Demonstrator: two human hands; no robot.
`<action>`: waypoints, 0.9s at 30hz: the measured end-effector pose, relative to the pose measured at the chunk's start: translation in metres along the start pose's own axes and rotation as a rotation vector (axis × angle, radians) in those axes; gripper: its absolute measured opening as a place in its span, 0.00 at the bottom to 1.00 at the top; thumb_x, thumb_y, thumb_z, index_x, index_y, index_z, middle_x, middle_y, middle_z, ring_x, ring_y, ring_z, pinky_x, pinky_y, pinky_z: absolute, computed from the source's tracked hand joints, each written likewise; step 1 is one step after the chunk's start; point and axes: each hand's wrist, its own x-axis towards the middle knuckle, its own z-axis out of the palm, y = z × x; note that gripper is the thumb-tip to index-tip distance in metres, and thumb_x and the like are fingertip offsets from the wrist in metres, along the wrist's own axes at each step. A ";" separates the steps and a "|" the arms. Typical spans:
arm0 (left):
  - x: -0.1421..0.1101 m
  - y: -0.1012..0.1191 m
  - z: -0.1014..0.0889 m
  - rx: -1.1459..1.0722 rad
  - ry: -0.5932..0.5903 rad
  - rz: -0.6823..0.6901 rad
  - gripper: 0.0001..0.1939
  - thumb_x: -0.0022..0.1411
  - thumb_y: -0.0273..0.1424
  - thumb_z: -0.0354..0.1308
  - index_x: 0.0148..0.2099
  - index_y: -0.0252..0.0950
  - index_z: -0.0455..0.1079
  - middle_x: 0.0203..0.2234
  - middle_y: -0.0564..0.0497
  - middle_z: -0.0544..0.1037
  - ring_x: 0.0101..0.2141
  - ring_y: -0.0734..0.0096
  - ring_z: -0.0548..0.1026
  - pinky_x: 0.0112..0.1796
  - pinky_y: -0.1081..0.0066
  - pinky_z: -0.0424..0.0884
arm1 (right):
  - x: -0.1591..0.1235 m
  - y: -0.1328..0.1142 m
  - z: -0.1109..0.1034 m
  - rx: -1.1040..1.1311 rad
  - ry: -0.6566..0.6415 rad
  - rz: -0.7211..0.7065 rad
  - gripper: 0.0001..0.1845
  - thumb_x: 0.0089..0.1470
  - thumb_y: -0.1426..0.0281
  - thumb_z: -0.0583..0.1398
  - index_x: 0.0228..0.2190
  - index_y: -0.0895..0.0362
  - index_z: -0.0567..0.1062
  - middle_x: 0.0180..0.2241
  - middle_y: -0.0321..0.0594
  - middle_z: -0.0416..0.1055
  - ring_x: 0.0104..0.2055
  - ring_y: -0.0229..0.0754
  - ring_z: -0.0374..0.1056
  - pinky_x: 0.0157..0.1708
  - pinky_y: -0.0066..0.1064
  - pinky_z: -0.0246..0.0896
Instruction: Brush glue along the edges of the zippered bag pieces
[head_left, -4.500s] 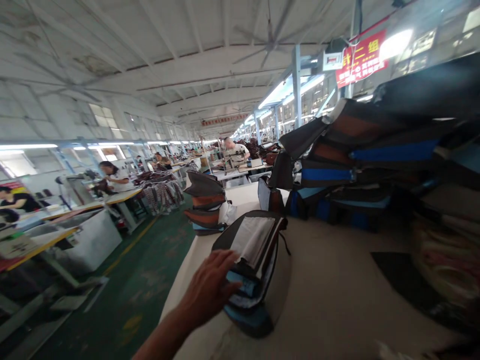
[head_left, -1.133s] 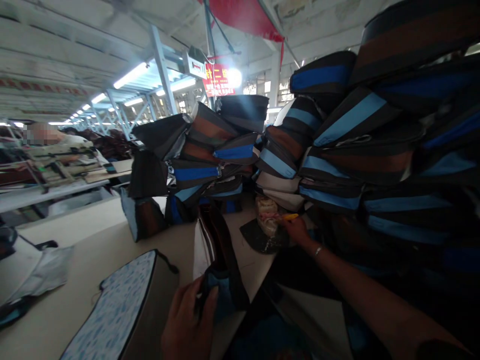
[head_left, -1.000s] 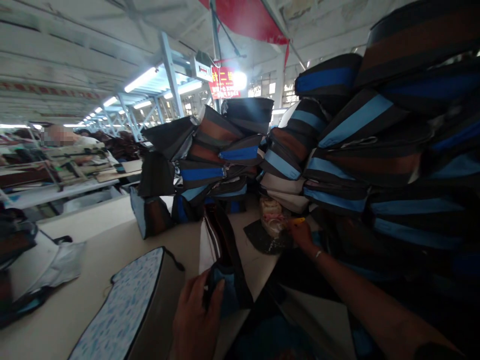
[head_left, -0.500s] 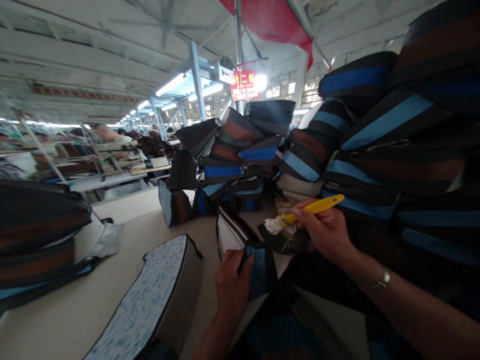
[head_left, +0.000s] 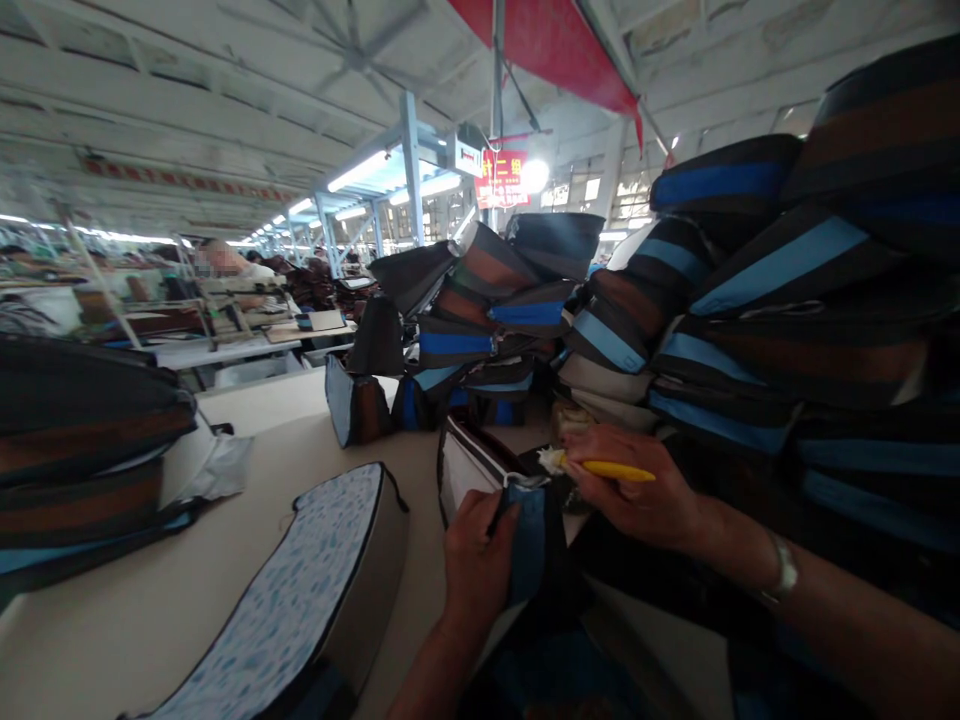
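My left hand is closed on the blue and black edge of a bag that stands open at the near edge of the beige table. My right hand is closed round a yellow-handled brush, its pale tip resting just above the bag's edge. Its wrist wears a watch. A finished bag with a blue-speckled panel lies flat to the left of my left hand.
A tall heap of striped bags in black, blue and brown fills the right and the back of the table. More bags are stacked at the left. Other people sit at sewing benches far left.
My right hand has brought the yellow brush back from a tub by the heap down to the bag's edge. My left hand has kept its hold on the bag.
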 end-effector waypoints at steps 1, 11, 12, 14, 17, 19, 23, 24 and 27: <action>0.000 0.001 0.001 -0.004 -0.005 -0.005 0.10 0.65 0.34 0.55 0.33 0.37 0.73 0.29 0.53 0.71 0.33 0.72 0.72 0.37 0.72 0.66 | 0.002 -0.003 0.002 0.024 0.013 0.002 0.05 0.61 0.76 0.57 0.38 0.54 0.70 0.31 0.39 0.72 0.34 0.43 0.70 0.38 0.37 0.67; -0.002 0.007 -0.001 -0.022 -0.044 -0.074 0.10 0.63 0.34 0.55 0.31 0.37 0.71 0.29 0.54 0.70 0.32 0.72 0.71 0.36 0.72 0.64 | 0.006 -0.005 0.023 0.069 0.066 0.099 0.04 0.61 0.75 0.56 0.35 0.56 0.71 0.31 0.39 0.72 0.33 0.40 0.69 0.35 0.33 0.64; -0.002 0.008 -0.001 -0.029 -0.046 -0.082 0.10 0.63 0.34 0.55 0.31 0.37 0.71 0.29 0.54 0.70 0.32 0.72 0.71 0.36 0.72 0.64 | 0.006 -0.006 0.022 0.099 0.056 0.118 0.04 0.61 0.75 0.57 0.35 0.55 0.71 0.30 0.38 0.72 0.33 0.39 0.69 0.35 0.32 0.64; -0.002 0.010 -0.001 -0.037 -0.045 -0.093 0.10 0.63 0.34 0.56 0.31 0.36 0.71 0.28 0.54 0.70 0.32 0.72 0.71 0.35 0.72 0.64 | 0.006 -0.008 0.023 0.128 -0.001 0.094 0.03 0.61 0.74 0.57 0.35 0.56 0.71 0.30 0.37 0.72 0.32 0.39 0.69 0.35 0.31 0.64; -0.002 0.012 -0.002 -0.025 -0.047 -0.107 0.10 0.63 0.35 0.56 0.31 0.37 0.71 0.29 0.54 0.71 0.33 0.71 0.71 0.36 0.72 0.64 | 0.002 -0.007 0.024 0.061 0.017 0.061 0.03 0.61 0.74 0.57 0.35 0.56 0.72 0.30 0.38 0.72 0.34 0.41 0.69 0.38 0.34 0.64; -0.003 0.013 -0.003 -0.020 -0.052 -0.113 0.10 0.63 0.35 0.56 0.32 0.37 0.72 0.29 0.54 0.72 0.33 0.70 0.72 0.37 0.71 0.64 | -0.003 -0.005 0.022 0.040 0.098 0.133 0.04 0.62 0.73 0.57 0.34 0.55 0.72 0.31 0.39 0.73 0.34 0.42 0.70 0.38 0.35 0.65; -0.003 0.011 -0.006 -0.022 -0.047 -0.111 0.10 0.63 0.36 0.56 0.32 0.37 0.73 0.29 0.54 0.72 0.33 0.70 0.72 0.37 0.71 0.64 | -0.018 -0.001 0.012 0.067 0.100 0.158 0.04 0.62 0.73 0.58 0.35 0.54 0.72 0.31 0.38 0.74 0.34 0.42 0.71 0.41 0.39 0.66; -0.003 0.010 -0.006 -0.023 -0.046 -0.111 0.10 0.63 0.36 0.56 0.32 0.37 0.73 0.29 0.54 0.72 0.33 0.70 0.72 0.36 0.71 0.64 | -0.022 -0.001 0.011 0.060 0.088 0.159 0.04 0.62 0.73 0.58 0.35 0.54 0.72 0.31 0.38 0.74 0.35 0.43 0.71 0.42 0.41 0.66; -0.005 0.007 -0.005 -0.005 -0.041 -0.105 0.10 0.63 0.37 0.57 0.32 0.37 0.73 0.28 0.54 0.73 0.32 0.70 0.73 0.36 0.71 0.65 | -0.030 0.000 0.007 0.062 0.115 0.234 0.03 0.62 0.73 0.57 0.36 0.54 0.72 0.32 0.40 0.74 0.37 0.45 0.72 0.41 0.41 0.67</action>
